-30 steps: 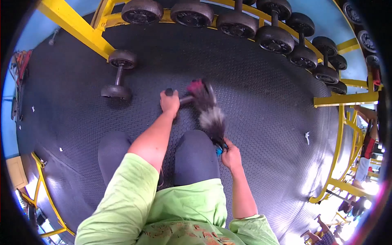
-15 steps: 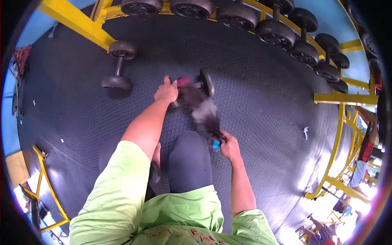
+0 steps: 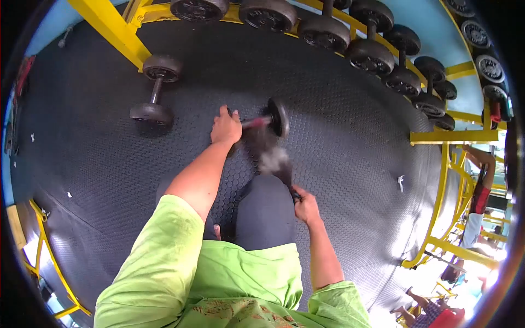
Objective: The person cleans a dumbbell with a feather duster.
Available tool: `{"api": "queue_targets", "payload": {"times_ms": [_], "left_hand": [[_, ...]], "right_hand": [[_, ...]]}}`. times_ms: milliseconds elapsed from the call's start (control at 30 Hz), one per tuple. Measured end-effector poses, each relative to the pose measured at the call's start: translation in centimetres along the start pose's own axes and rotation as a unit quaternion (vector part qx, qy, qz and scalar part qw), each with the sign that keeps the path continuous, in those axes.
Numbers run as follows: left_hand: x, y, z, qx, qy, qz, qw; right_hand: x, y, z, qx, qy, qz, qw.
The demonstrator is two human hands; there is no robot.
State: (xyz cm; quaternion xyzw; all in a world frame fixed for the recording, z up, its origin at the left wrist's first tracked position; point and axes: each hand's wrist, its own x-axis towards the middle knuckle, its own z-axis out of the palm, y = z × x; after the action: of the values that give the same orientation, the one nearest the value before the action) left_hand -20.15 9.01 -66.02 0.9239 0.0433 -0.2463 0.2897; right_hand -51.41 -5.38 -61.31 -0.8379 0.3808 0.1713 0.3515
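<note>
The person's left hand [image 3: 226, 128] is closed over one end of a small dumbbell [image 3: 268, 119] that lies on the black rubber floor mat [image 3: 339, 164], its fingers wrapped around the near weight so that end is hidden. The dumbbell's other disc [image 3: 280, 117] stands on edge just right of the hand, with the short bar showing between them. The right hand [image 3: 305, 206] grips the handle of a feather duster [image 3: 272, 158], fingers shut tight around it; the duster's dark and grey head is blurred and lies across the bar and the mat just below the dumbbell. The hand itself sits beside the person's dark-clad knee [image 3: 265, 210].

To the left, a second dumbbell [image 3: 152, 90] rests on the mat, well apart from the held one, its far disc close to the slanting yellow frame bar [image 3: 112, 30]. Along the top and right edge, a row of larger dumbbells [image 3: 350, 38] sits on the yellow rack [image 3: 454, 136], curving round the mat's border. Between the held dumbbell and that rack the mat is bare, as is the stretch to the right, save for a small white scrap [image 3: 401, 181]. At the far right edge another person [image 3: 477, 202] stands beside yellow equipment.
</note>
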Motion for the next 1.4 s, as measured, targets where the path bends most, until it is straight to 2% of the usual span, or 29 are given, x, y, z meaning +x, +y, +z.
{"api": "queue_targets", "payload": {"times_ms": [67, 133, 200, 267, 333, 400, 467, 500, 567, 600, 667, 733, 800, 833, 867, 933, 1000, 1067, 1100, 1133, 1200, 1267, 1333, 1400], "left_hand": [[-0.3, 0.0, -0.4, -0.017, -0.002, 0.006, 1.000], [-0.6, -0.2, -0.6, -0.031, -0.010, 0.005, 0.999], [-0.5, -0.4, -0.7, -0.068, -0.016, 0.003, 0.998], [-0.1, -0.9, -0.3, -0.081, -0.006, 0.005, 0.997], [-0.2, -1.0, -0.1, -0.091, 0.005, 0.010, 0.996], [-0.3, -0.7, -0.6, -0.093, -0.011, 0.006, 0.996], [-0.2, -0.8, -0.6, -0.095, -0.015, 0.009, 0.995], [-0.2, -0.8, -0.5, -0.098, -0.021, 0.006, 0.995], [-0.1, -1.0, -0.3, -0.094, -0.019, 0.004, 0.995], [-0.1, -0.8, -0.2, -0.095, -0.015, 0.002, 0.995], [-0.2, -0.9, 0.0, -0.099, -0.016, 0.001, 0.995], [-0.3, -0.6, 0.2, -0.099, -0.016, 0.003, 0.995], [-0.3, -0.8, 0.3, -0.100, -0.005, -0.001, 0.995], [-0.2, -1.0, 0.6, -0.095, -0.004, 0.001, 0.995], [0.0, -1.2, 1.0, -0.110, 0.006, 0.004, 0.994], [-0.1, -1.4, 1.4, -0.121, 0.012, 0.010, 0.993], [-0.3, -1.3, 1.5, -0.126, 0.025, 0.015, 0.992], [-0.2, -1.6, 1.2, -0.125, 0.013, 0.023, 0.992], [0.0, -1.6, 1.1, -0.125, 0.006, 0.028, 0.992], [0.0, -1.7, 1.2, -0.123, 0.007, 0.030, 0.992], [0.0, -1.9, 1.2, -0.142, -0.001, 0.030, 0.989], [0.4, -1.9, 1.2, -0.149, -0.004, 0.025, 0.989], [0.2, -1.8, 1.1, -0.155, -0.005, 0.017, 0.988], [0.3, -1.8, 0.7, -0.171, -0.032, 0.007, 0.985]], "right_hand": [[-0.4, -1.1, -0.6, -0.056, -0.041, -0.017, 0.997], [-1.0, 0.5, -1.5, -0.021, -0.029, -0.016, 0.999], [-1.0, 1.8, -1.7, 0.126, 0.042, -0.043, 0.990], [-0.1, 1.7, -1.2, 0.126, 0.050, -0.033, 0.990], [1.2, 0.1, -0.5, 0.085, 0.056, -0.048, 0.994], [3.7, 1.6, 1.6, 0.094, 0.052, -0.082, 0.991], [5.3, 1.9, 1.8, 0.132, -0.062, -0.107, 0.983], [5.2, 1.5, 1.3, 0.134, -0.061, -0.107, 0.983], [4.0, 0.3, 0.1, 0.071, 0.011, -0.092, 0.993], [4.0, 0.3, 0.2, 0.071, 0.011, -0.090, 0.993], [3.7, 0.2, 0.6, 0.137, 0.045, -0.036, 0.989], [3.8, 1.0, 1.3, 0.121, 0.025, -0.065, 0.990], [3.9, 1.8, 1.7, 0.112, -0.059, -0.121, 0.985], [4.4, 2.7, 2.5, 0.161, -0.043, -0.061, 0.984], [4.8, 3.4, 2.6, 0.164, -0.043, -0.062, 0.984], [4.6, 2.5, 2.1, 0.166, 0.052, -0.067, 0.983], [4.1, 1.2, 1.7, 0.139, 0.055, -0.069, 0.986], [4.5, 1.2, 1.8, 0.128, -0.063, -0.076, 0.987], [4.6, 1.1, 1.4, 0.107, -0.076, -0.093, 0.987], [4.9, 1.7, 1.5, 0.110, -0.075, -0.094, 0.987], [5.4, 1.9, 1.2, 0.161, -0.007, -0.061, 0.985], [4.8, 0.9, 0.7, 0.175, -0.010, -0.084, 0.981], [4.2, -0.8, 0.1, 0.093, -0.070, -0.112, 0.987], [4.7, 0.4, 0.4, 0.118, -0.086, -0.115, 0.983]]}}
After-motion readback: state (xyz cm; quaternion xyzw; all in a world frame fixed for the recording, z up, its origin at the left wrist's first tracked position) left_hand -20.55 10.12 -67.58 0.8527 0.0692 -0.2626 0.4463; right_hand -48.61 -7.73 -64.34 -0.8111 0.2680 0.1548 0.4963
